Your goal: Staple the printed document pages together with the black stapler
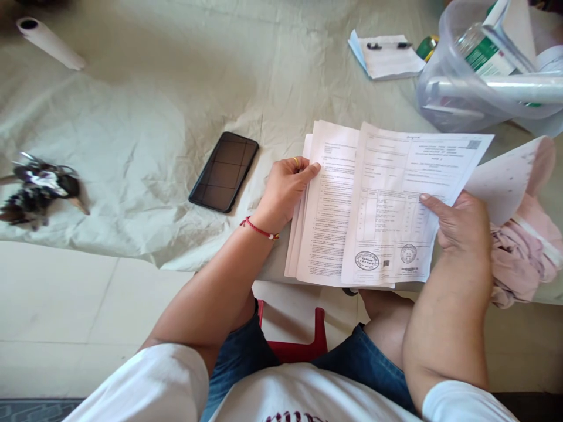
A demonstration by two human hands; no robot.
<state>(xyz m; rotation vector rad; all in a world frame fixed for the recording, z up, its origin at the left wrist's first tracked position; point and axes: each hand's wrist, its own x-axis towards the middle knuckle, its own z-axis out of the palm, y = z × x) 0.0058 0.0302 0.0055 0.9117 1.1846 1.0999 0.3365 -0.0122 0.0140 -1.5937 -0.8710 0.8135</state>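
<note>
My left hand [288,187] pinches the left edge of a stack of printed sheets [328,217], thumb on top and fingers underneath. A stamped form [391,205] with a table and two round ink stamps overlaps that stack. My right hand [464,220] grips the form's right side, its thumb lying on the print and its other fingers hidden behind. Both sets of paper are over the table's near edge. Left of my left hand lies a black smartphone [224,171], screen up and dark.
A clear plastic tub [440,99] with a bottle and papers stands at the back right, beside a notepad [382,67] with a pen on it. Pink cloth [519,252] lies right of my hand. Keys [41,187] and a white roll [50,44] are at the left.
</note>
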